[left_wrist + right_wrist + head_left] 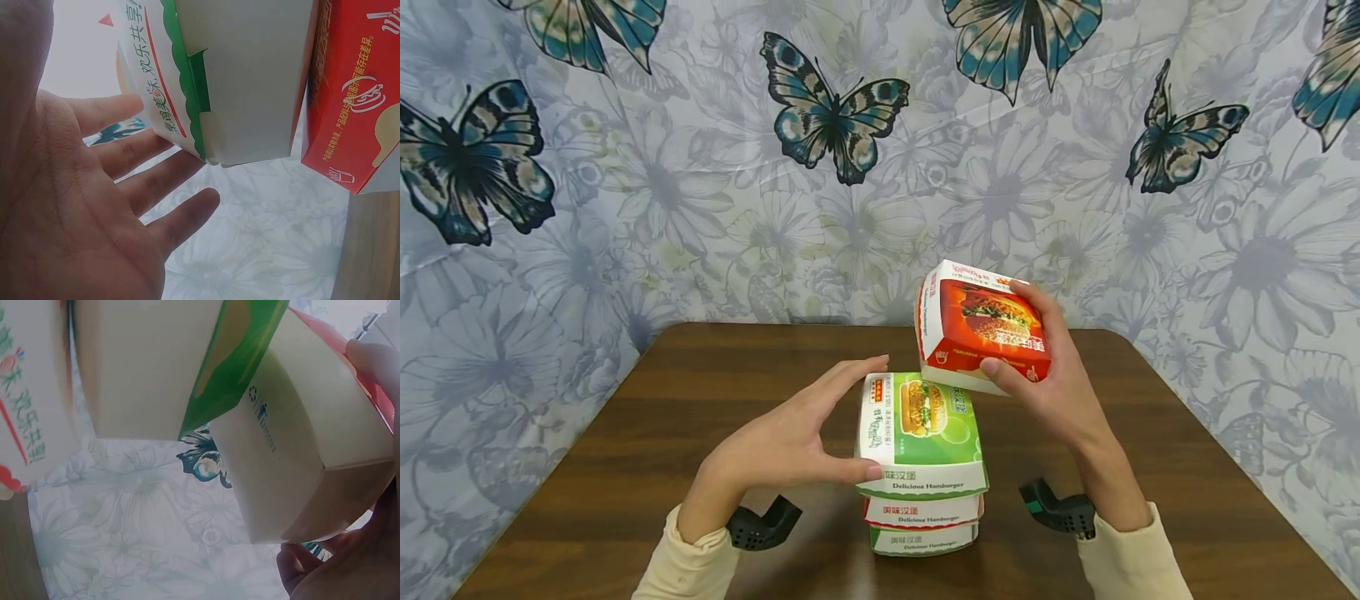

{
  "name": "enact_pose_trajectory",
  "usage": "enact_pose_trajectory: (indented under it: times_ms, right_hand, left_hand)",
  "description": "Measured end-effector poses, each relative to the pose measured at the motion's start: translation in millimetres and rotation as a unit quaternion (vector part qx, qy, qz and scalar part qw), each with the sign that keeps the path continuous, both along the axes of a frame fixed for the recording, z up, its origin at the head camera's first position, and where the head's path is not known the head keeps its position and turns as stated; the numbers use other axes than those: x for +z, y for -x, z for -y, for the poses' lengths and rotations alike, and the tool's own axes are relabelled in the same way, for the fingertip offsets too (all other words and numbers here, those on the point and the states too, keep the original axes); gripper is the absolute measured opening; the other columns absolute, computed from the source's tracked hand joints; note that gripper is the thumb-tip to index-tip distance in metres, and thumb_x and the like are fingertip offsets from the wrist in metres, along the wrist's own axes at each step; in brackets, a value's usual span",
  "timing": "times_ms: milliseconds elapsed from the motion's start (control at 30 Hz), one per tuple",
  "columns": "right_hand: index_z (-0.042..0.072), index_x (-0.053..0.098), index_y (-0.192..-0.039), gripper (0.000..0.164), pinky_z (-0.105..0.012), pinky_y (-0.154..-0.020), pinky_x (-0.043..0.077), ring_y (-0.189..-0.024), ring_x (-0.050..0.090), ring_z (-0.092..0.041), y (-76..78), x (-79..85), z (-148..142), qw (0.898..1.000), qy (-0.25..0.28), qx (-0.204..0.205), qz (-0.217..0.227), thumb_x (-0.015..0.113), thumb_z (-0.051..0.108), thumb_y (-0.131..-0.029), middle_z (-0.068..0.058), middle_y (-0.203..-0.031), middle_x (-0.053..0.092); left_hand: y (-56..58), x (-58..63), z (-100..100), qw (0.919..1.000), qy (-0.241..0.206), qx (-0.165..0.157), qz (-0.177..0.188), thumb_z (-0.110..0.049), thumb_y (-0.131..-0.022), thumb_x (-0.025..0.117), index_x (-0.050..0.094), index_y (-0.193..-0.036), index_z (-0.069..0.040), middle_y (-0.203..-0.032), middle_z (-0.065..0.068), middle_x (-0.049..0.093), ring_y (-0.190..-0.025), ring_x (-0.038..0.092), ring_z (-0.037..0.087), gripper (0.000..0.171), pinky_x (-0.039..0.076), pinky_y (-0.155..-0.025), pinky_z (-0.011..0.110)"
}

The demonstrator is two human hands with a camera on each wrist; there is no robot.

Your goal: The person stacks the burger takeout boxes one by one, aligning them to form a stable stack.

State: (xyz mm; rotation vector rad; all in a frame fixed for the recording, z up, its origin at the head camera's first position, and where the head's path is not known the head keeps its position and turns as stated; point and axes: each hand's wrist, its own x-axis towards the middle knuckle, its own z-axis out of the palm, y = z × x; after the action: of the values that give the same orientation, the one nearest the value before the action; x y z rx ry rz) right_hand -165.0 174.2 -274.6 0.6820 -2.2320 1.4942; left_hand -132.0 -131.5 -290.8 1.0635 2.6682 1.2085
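Note:
Three burger boxes stand stacked at the table's middle: a green-and-white hamburger box (936,433) on top, a red-edged box (925,510) under it, and a green-edged box (925,540) at the bottom. My left hand (782,437) is at the stack's left side, thumb by the top box's front left corner. In the left wrist view its fingers (169,181) stretch out loosely along a box's edge. My right hand (1060,383) grips a red hamburger box (992,321) between thumb and fingers, tilted above the green box's back right corner. Its pale underside (287,450) shows in the right wrist view.
The stack stands on a dark brown wooden table (700,383). Behind the table hangs a pale floral cloth (850,242) printed with teal butterflies. A black wrist device (763,523) sits on the left wrist and another (1060,510) on the right.

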Motion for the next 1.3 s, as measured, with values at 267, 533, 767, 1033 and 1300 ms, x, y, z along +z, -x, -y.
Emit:
enact_pose_trajectory:
  times_ms: [267,533,767,1033,1300]
  right_hand:
    - [0.032,0.027,-0.148,0.082,-0.024,-0.080,0.052,-0.112,0.045,-0.022,-6.2,3.0,1.0,1.000,-0.006,0.017,-0.002,0.068,0.008,-0.082,0.002,-0.135,0.039]
    - [0.034,0.027,-0.148,0.084,-0.026,-0.081,0.053,-0.114,0.044,-0.021,-15.4,9.5,3.8,1.000,-0.017,0.024,0.009,0.070,0.008,-0.080,0.004,-0.136,0.039]
    - [0.033,0.025,-0.148,0.086,-0.027,-0.081,0.054,-0.117,0.042,-0.022,-21.4,12.0,5.4,0.999,-0.029,0.040,0.016,0.071,0.008,-0.080,0.004,-0.140,0.036]
    - [0.032,0.024,-0.148,0.086,-0.031,-0.079,0.056,-0.116,0.044,-0.024,-24.8,11.7,5.6,0.997,-0.036,0.065,0.027,0.071,0.008,-0.080,0.002,-0.136,0.037]
    - [0.029,0.023,-0.150,0.089,-0.033,-0.080,0.056,-0.113,0.049,-0.026,-27.6,13.3,9.3,0.992,-0.024,0.117,0.027,0.071,0.000,-0.079,0.001,-0.138,0.037]
  left_hand:
    - [0.1,-0.1,0.0,1.0000,-0.002,0.003,0.005,-0.062,-0.072,0.074,0.020,-0.147,-0.047,-0.150,-0.024,0.026,-0.135,0.033,0.003,0.093,0.038,-0.107,0.047]
    - [-0.5,0.7,0.8,0.9999,-0.001,0.007,0.009,-0.062,-0.072,0.074,0.017,-0.148,-0.048,-0.152,-0.024,0.023,-0.138,0.029,0.003,0.096,0.036,-0.108,0.048]
    - [-1.0,0.9,1.0,0.9998,-0.003,0.009,0.017,-0.061,-0.072,0.075,0.016,-0.148,-0.048,-0.153,-0.023,0.022,-0.139,0.028,0.004,0.097,0.035,-0.108,0.049]
    - [-0.5,-1.7,-0.8,0.9998,-0.012,0.000,0.015,-0.057,-0.073,0.077,0.013,-0.150,-0.045,-0.150,-0.023,0.026,-0.139,0.028,0.005,0.101,0.033,-0.110,0.049]
    - [0.0,-0.3,-0.2,0.9997,-0.023,0.000,0.011,-0.051,-0.072,0.080,0.006,-0.152,-0.043,-0.146,-0.024,0.032,-0.136,0.031,0.003,0.109,0.032,-0.109,0.050]
